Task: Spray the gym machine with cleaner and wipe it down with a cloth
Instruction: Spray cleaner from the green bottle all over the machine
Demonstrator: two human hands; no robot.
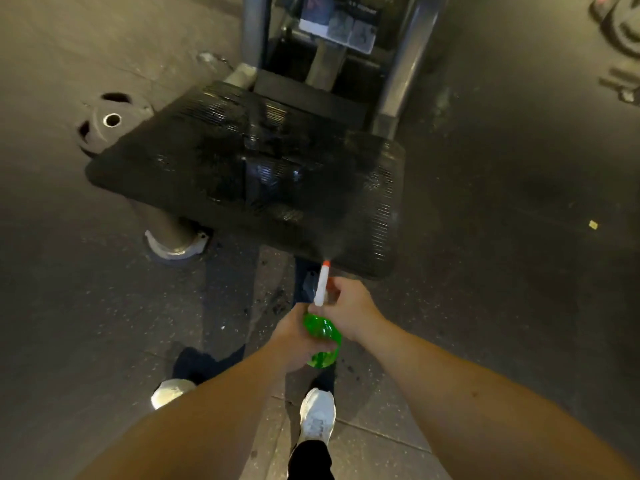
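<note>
A green spray bottle (322, 341) is held in both hands, low in the middle of the view. It is above the floor (502, 202) and just short of the near edge of the black ribbed footplate (242, 174) of the gym machine (254, 29). The left hand (289, 341) is wrapped round the green body of the bottle, the fingers curled about its lower part. The right hand (349, 306) is closed round the neck beneath the white spray head (321, 287), whose orange tip is pointed up and away at the footplate. Whether a finger is laid on the trigger cannot be told, as that side is hidden by the hand. A thin cone of mist (341, 244) is seen at the tip, spread over the near right part of the footplate. Glossy patches are seen across the middle of the footplate.

Beyond the footplate, grey uprights (405, 64) are cut off by the top edge, with a blurred label panel (337, 26) between them. A grey post with a pale foot (173, 244) is seen under the near left corner of the footplate. A weight plate (107, 123) is laid flat on the floor, partly covered by the far left corner. Two white shoes (317, 417) are planted on the floor below the bottle. A small yellow scrap (593, 223) is seen on the floor, well apart to the right.
</note>
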